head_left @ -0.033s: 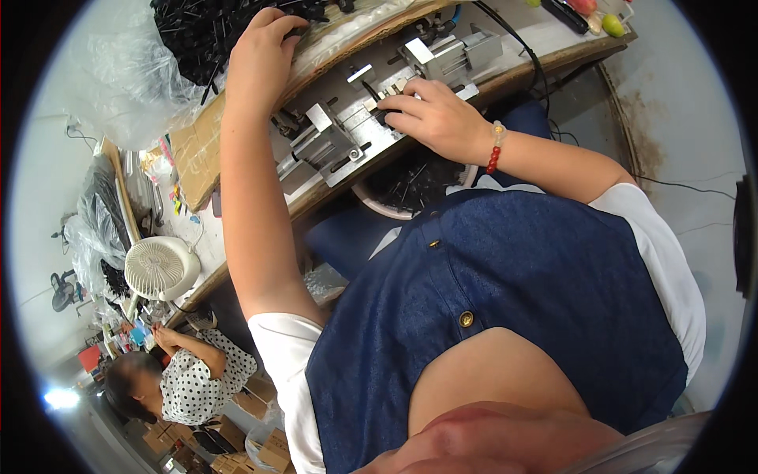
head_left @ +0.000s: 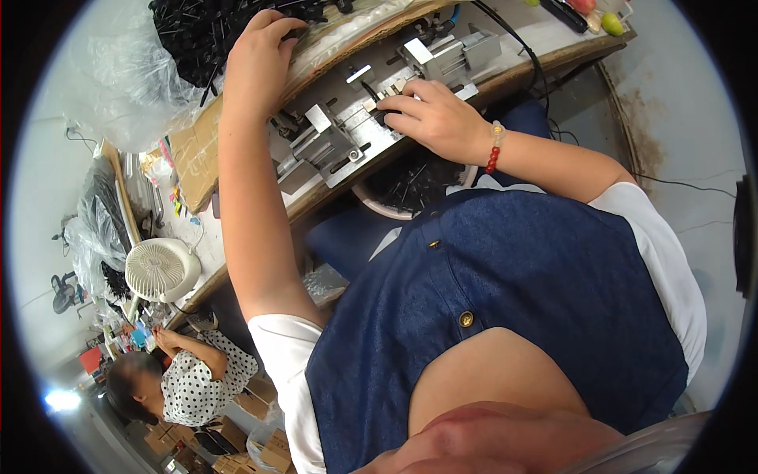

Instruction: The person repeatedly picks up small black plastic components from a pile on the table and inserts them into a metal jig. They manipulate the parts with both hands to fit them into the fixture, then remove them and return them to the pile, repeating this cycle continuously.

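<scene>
My left hand (head_left: 260, 55) reaches into a heap of small black plastic parts (head_left: 197, 39) at the bench's far side. Its fingers are bent together; what they hold, if anything, is hidden. My right hand (head_left: 433, 114) is at the middle of a metal clamping fixture (head_left: 371, 118). Thumb and fingers close on a thin black plastic part (head_left: 369, 89) lying in the fixture's slot, its near end covered by the fingertips. Silver blocks of the fixture stand on both sides, one left block (head_left: 324, 130) and one right block (head_left: 434, 55).
The heap lies on clear plastic and cardboard (head_left: 193, 162). A round tub (head_left: 371, 201) of black parts sits below the bench edge. Black cables (head_left: 525, 43) run at the right. A white fan (head_left: 162, 268) stands at left; beyond it, another person (head_left: 193, 387) sits working.
</scene>
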### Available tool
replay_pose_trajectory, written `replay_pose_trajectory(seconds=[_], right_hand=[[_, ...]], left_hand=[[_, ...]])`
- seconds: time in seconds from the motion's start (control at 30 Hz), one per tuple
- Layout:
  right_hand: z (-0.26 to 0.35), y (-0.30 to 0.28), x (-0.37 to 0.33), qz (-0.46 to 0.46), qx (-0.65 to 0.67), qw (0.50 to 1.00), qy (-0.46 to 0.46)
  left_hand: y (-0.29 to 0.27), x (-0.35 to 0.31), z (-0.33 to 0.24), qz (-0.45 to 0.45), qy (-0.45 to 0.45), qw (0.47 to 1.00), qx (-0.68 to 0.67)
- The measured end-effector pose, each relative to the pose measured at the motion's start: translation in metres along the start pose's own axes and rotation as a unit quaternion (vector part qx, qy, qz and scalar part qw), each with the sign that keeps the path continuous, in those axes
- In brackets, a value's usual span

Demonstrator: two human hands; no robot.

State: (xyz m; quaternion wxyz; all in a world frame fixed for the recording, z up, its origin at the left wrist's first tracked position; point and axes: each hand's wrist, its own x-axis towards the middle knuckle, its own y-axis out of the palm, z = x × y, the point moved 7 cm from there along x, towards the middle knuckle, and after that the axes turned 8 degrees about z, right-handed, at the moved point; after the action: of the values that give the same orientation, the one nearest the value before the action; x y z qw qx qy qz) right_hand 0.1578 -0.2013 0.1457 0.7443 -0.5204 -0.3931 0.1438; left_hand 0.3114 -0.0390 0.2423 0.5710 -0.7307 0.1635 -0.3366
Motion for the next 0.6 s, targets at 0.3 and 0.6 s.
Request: replay_pose_trajectory(seconds=[0.3, 0.6], right_hand=[[0.004, -0.007, 0.009, 0.048, -0.007, 0.999, -0.011], [-0.087, -0.065, 0.106, -0.076, -0.016, 0.996, 0.050]], left_hand=[[-0.009, -0.003, 0.010, 0.051, 0.005, 0.999, 0.007], [0.009, -0.053, 0.111, -0.198, -0.226, 0.606, -0.737]])
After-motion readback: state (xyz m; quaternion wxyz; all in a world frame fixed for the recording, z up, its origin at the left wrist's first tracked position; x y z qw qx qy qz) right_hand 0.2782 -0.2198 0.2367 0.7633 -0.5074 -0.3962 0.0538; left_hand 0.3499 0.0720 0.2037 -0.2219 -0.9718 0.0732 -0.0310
